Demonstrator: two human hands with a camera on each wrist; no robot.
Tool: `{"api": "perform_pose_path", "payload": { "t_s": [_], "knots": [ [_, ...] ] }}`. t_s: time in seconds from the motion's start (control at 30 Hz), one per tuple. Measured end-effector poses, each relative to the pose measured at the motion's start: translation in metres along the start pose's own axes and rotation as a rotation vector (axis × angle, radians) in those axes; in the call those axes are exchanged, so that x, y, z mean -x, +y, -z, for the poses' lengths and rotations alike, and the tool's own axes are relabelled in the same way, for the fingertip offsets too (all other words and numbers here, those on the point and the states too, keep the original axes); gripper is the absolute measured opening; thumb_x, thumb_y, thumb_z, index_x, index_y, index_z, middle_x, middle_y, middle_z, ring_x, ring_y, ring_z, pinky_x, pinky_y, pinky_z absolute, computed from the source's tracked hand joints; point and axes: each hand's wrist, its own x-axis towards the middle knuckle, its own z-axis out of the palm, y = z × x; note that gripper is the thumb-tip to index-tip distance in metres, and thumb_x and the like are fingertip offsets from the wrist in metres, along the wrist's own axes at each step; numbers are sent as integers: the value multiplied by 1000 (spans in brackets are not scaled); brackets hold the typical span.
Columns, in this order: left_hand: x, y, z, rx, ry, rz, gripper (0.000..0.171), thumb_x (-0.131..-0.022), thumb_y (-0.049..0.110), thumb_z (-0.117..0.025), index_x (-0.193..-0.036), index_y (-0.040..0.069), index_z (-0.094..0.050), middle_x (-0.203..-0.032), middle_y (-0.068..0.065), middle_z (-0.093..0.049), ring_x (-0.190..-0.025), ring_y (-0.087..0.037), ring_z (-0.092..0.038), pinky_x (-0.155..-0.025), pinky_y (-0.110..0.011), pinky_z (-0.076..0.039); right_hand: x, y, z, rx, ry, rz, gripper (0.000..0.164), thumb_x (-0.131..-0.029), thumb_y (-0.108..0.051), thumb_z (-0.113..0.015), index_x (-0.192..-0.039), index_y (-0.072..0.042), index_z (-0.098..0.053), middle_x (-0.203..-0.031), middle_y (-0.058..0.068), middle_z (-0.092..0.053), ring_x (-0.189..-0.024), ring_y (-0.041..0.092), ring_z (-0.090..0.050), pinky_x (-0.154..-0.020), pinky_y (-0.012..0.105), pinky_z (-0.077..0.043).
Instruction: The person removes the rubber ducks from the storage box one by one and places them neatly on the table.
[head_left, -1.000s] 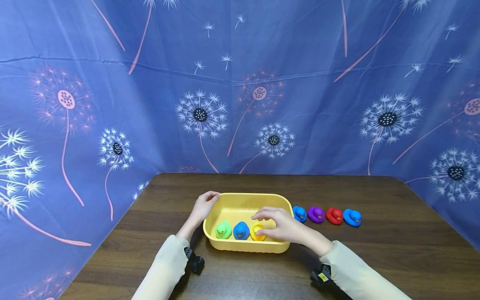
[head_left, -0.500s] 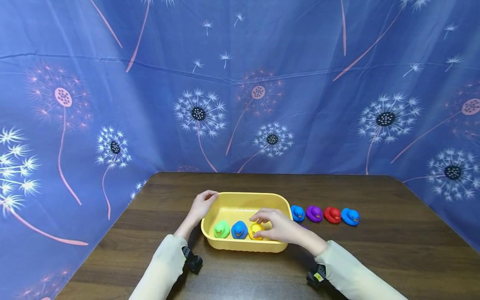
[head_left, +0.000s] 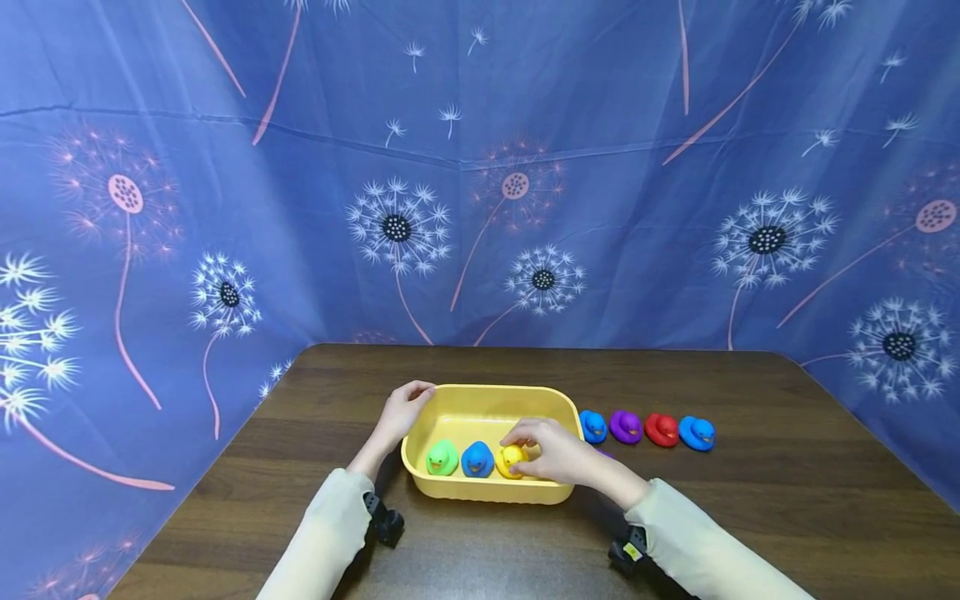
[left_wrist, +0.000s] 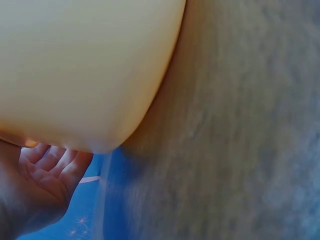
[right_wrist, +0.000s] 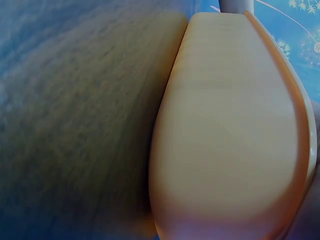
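Note:
A yellow plastic bin (head_left: 487, 490) stands on the table with several rubber ducks in it. Along its near side sit a green rubber duck (head_left: 442, 458), a blue rubber duck (head_left: 477, 460) and a yellow rubber duck (head_left: 510, 458). My right hand (head_left: 553, 454) reaches over the bin's right rim and pinches the yellow duck between thumb and fingers. At the far left corner, my left hand (head_left: 402, 414) holds the bin's rim. The left wrist view shows that hand (left_wrist: 47, 187) against the bin's outer wall (left_wrist: 90, 75). In the right wrist view, the bin's wall (right_wrist: 225, 125) hides the ducks.
Right of the bin, a row on the wooden table (head_left: 750, 517) has a blue duck (head_left: 593, 427), a purple duck (head_left: 626, 427), a red duck (head_left: 662, 430) and another blue duck (head_left: 697, 433). Something purple peeks out behind my right wrist. A blue dandelion-print cloth (head_left: 480, 167) hangs behind.
My right thumb and fingers have closed in around the yellow duck. My left hand keeps its place on the bin's rim. The whole head view has shifted slightly.

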Motion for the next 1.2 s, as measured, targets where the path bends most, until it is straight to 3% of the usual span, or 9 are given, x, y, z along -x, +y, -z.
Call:
{"api": "perform_pose_path", "payload": {
  "t_s": [0.37, 0.73, 1.2],
  "knots": [
    [-1, -1, 0, -1, -3, -3, 27, -95, 20, -53, -110, 1, -65, -104, -15, -66, -97, -25, -60, -81, -33, -47, 0, -1, 0, -34, -2, -68, 33, -74, -16, -79, -102, -4, -67, -94, 2, -65, -85, 15, -60, -75, 25, -52],
    [-3, -4, -1, 12, -2, -3, 26, -95, 19, -53, -109, 0, -65, -103, -15, -66, -94, -25, -60, -77, -29, -46, 1, -2, -1, -1, 4, -84, 33, -74, -16, -79, -102, -5, -67, -92, 1, -65, -84, 15, -59, -75, 27, -51],
    [-2, -3, -1, -1, 2, 7, 26, -95, 20, -54, -109, 2, -65, -103, -14, -66, -95, -24, -60, -80, -32, -46, 1, 0, -1, 1, 34, -58, 31, -76, -15, -77, -103, -5, -67, -95, 1, -67, -84, 14, -60, -76, 26, -51]
  ]
}}
